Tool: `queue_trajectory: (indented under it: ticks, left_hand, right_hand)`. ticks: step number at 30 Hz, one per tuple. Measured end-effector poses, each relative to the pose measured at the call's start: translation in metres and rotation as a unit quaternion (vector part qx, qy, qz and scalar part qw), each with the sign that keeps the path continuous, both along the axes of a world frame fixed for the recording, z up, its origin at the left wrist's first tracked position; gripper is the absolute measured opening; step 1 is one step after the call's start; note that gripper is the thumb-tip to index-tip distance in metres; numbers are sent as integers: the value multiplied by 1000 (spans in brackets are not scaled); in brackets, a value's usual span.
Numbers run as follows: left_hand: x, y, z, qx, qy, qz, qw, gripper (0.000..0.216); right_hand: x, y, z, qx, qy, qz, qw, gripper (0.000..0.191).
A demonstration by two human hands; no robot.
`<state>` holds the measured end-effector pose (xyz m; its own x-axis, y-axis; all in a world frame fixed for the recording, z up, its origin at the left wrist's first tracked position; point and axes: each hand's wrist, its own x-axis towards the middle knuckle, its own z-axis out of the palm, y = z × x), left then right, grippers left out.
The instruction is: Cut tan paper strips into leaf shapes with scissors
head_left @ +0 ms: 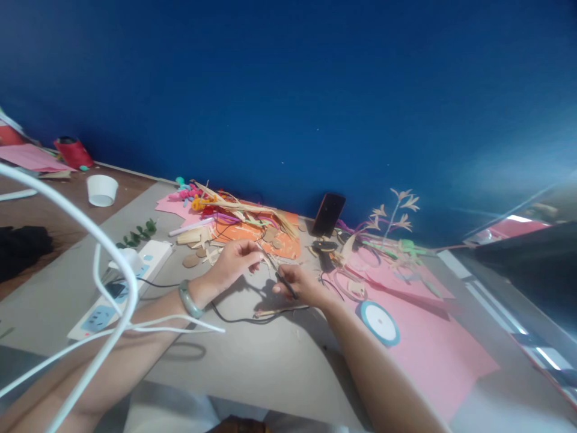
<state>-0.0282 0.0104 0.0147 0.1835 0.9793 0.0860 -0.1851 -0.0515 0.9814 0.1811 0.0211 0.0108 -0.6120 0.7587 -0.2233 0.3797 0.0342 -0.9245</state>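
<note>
In the middle of the head view, my left hand (240, 260) is closed in a pinch on a small pale strip (267, 262), whose kind is too small to make out. A green bangle (190, 299) circles that wrist. My right hand (301, 285) grips a pair of scissors (286, 286) by dark handles, with the blades pointing up and left close to the strip. Whether the blades touch it I cannot tell. Below both hands, a dark cable (243, 320) lies on the grey table (252, 367).
White cables (130, 276) loop across the left foreground near a power strip (97, 319). Coloured craft strips (238, 207) lie on orange paper behind my hands. A phone (329, 214) leans on the blue wall. Pink paper (433, 355) and a tape roll (379, 323) lie right.
</note>
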Motion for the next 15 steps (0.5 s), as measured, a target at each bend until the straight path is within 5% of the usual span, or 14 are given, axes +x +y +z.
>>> queue_trajectory:
  ticks: [15]
  left_hand:
    - [0,0,0,12,3,-14,1000,16]
  right_hand:
    - [-17,-14,12,21,58,-108,992,41]
